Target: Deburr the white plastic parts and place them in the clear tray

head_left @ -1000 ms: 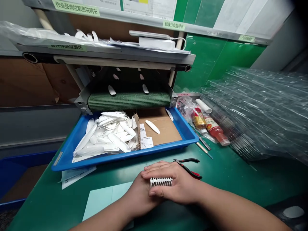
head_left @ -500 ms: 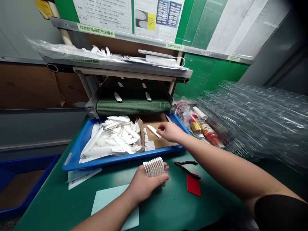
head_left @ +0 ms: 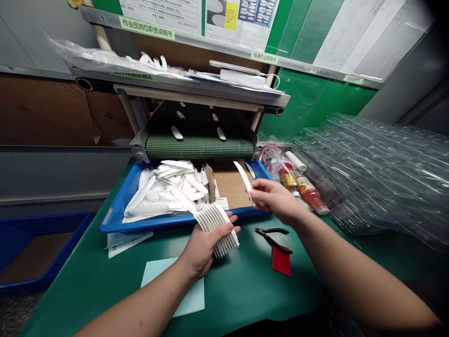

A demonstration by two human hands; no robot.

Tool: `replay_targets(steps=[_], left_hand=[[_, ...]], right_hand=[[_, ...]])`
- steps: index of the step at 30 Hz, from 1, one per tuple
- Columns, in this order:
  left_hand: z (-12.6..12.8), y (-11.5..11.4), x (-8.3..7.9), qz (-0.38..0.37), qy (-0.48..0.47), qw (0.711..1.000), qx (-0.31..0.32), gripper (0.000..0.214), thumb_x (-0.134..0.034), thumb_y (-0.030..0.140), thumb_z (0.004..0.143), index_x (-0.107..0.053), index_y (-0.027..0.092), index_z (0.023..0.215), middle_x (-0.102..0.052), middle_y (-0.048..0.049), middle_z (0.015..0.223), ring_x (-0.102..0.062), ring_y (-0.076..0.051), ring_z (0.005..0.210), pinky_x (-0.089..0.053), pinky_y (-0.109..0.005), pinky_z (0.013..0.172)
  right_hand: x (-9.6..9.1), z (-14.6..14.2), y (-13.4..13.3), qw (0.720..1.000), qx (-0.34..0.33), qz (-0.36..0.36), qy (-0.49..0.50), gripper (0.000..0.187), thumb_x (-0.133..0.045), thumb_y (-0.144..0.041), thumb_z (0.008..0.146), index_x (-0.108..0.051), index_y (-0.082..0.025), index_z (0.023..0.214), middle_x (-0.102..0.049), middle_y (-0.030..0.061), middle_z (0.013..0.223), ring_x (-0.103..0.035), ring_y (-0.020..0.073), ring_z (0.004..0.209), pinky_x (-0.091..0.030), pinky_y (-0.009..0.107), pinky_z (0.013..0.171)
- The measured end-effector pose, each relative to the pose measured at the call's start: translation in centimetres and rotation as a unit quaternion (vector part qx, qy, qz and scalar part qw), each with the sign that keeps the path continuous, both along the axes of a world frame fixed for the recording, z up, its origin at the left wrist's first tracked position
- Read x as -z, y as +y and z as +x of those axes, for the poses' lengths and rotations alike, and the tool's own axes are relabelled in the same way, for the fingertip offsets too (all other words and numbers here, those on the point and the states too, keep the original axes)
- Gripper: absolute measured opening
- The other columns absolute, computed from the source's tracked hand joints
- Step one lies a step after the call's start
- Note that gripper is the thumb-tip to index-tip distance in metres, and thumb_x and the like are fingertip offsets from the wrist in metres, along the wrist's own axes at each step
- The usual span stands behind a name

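Note:
In my left hand (head_left: 200, 252) is a row of several thin, curved white plastic pieces (head_left: 213, 227), stacked face to face and pinned under the thumb. My right hand (head_left: 277, 200) pinches the lower end of a single long white plastic piece (head_left: 242, 177), tilted over the right part of a blue tray (head_left: 147, 225). A heap of similar white pieces (head_left: 171, 189) fills the tray's left part. Cardboard (head_left: 229, 182) lines the right part, where one more white piece (head_left: 250, 170) lies near the edge.
A green conveyor belt (head_left: 199, 147) carrying several white pieces ends above the tray. Black-handled cutters (head_left: 271, 238) and a red pad (head_left: 281, 262) lie on the green table (head_left: 242, 290). Bottles (head_left: 310, 193) and clear plastic trays (head_left: 372, 168) stand right. A light-blue sheet (head_left: 189, 299) lies in front.
My right hand has picked up the white plastic piece from the cardboard and lifted it, moving right. My left hand has turned its stack and moved slightly left. The view has shifted slightly.

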State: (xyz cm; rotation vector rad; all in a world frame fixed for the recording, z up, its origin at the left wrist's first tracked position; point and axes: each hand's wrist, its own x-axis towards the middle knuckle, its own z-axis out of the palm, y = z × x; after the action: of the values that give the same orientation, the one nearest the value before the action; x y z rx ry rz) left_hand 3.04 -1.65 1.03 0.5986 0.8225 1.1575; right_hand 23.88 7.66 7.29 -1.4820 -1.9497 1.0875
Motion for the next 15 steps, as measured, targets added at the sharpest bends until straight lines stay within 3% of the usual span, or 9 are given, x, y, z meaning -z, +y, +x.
replay_targets(steps=[2,4,9,15], left_hand=[[0.0,0.0,-0.1,0.022,-0.013,1.0,-0.013,0.057,-0.095,0.032,0.074,-0.07,0.017,0.122,-0.073,-0.0142,0.126,-0.074,-0.033,0.11,-0.063,-0.04,0.092],[0.0,0.0,0.0,0.056,-0.009,0.998,-0.012,0.05,-0.093,0.032,0.076,-0.072,0.016,0.118,-0.075,-0.0128,0.121,-0.073,-0.033,0.111,-0.063,-0.038,0.09],[-0.1,0.0,0.7,0.083,0.03,0.996,-0.001,0.048,-0.093,0.033,0.077,-0.074,0.017,0.118,-0.076,-0.0111,0.121,-0.07,-0.031,0.117,-0.061,-0.037,0.097],[-0.3,0.1,1.3,0.089,0.104,0.99,0.018,0.046,-0.094,0.034,0.078,-0.076,0.02,0.118,-0.077,-0.0084,0.12,-0.072,-0.028,0.113,-0.06,-0.037,0.1]], right_hand=[[1.5,0.3,-3.4,0.981,-0.027,-0.065,0.18,0.035,-0.071,-0.052,0.092,-0.064,-0.019,0.098,-0.064,-0.0011,0.077,-0.054,0.0102,0.062,-0.041,0.022,0.055],[3.3,-0.3,-5.6,0.962,-0.054,-0.101,0.25,0.038,-0.079,-0.053,0.087,-0.068,-0.017,0.092,-0.062,-0.0012,0.074,-0.052,0.0092,0.061,-0.04,0.022,0.055],[6.3,-2.0,-6.8,0.958,-0.039,-0.112,0.262,0.04,-0.078,-0.055,0.087,-0.071,-0.016,0.093,-0.062,-0.0012,0.074,-0.053,0.0099,0.058,-0.044,0.023,0.053],[7.1,-1.8,-6.9,0.956,-0.024,-0.128,0.262,0.042,-0.079,-0.058,0.086,-0.07,-0.017,0.089,-0.063,-0.0012,0.071,-0.059,0.0123,0.059,-0.051,0.026,0.057]])
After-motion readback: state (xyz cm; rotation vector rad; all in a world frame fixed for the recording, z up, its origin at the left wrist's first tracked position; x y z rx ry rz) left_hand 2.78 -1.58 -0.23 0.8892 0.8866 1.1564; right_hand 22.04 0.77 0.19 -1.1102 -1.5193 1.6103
